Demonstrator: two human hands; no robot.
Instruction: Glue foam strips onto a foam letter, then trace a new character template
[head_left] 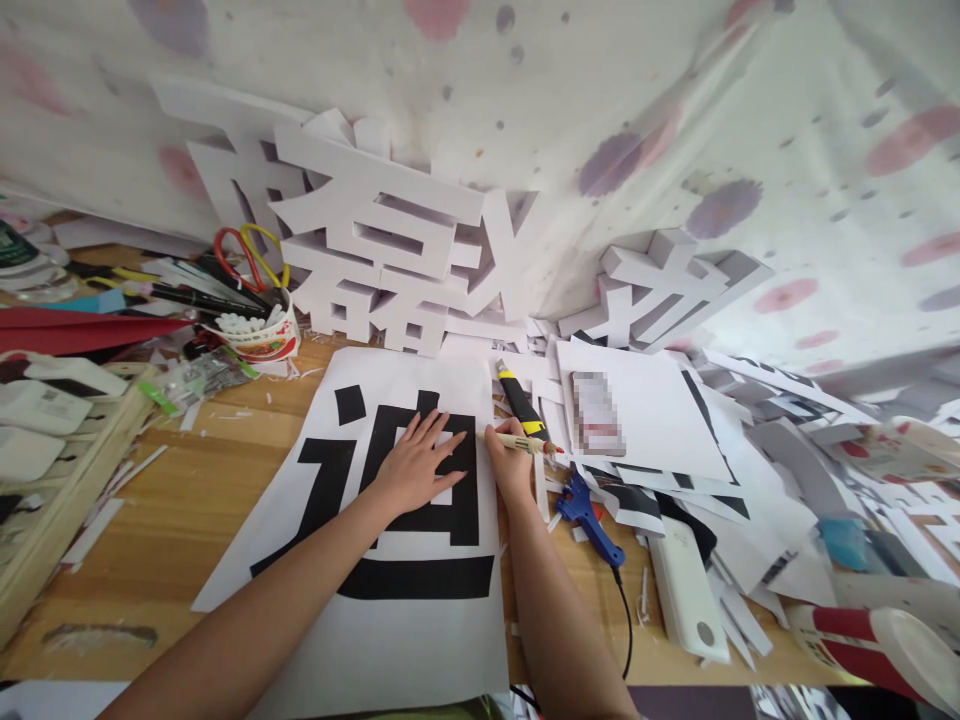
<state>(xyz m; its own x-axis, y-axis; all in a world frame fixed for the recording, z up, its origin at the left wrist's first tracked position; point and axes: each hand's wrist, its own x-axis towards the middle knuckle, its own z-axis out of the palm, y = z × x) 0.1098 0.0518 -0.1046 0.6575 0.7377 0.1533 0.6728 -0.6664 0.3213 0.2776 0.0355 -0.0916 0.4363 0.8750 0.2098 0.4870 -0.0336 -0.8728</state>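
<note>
A large white sheet of paper (435, 650) with a bold black printed character (420, 578) lies on the wooden table. My left hand (416, 465) rests flat on the character, fingers spread. At the sheet's right edge, my right hand (510, 462) is closed around a pen (525, 443) with a light barrel and a red end. The pen lies nearly level, its left tip close to the paper's edge; whether it touches cannot be made out. Just beyond my right hand is a yellow and black utility knife (521, 398).
White cut-out characters (382, 220) lean against the wall. Scissors (251, 258) stand in a paper bowl (262, 335). On the right are a blue glue gun (591, 522) with a cord, stacked paper (660, 410), a white power bank (688, 590) and a tipped paper cup (877, 640). Paper scraps lie about.
</note>
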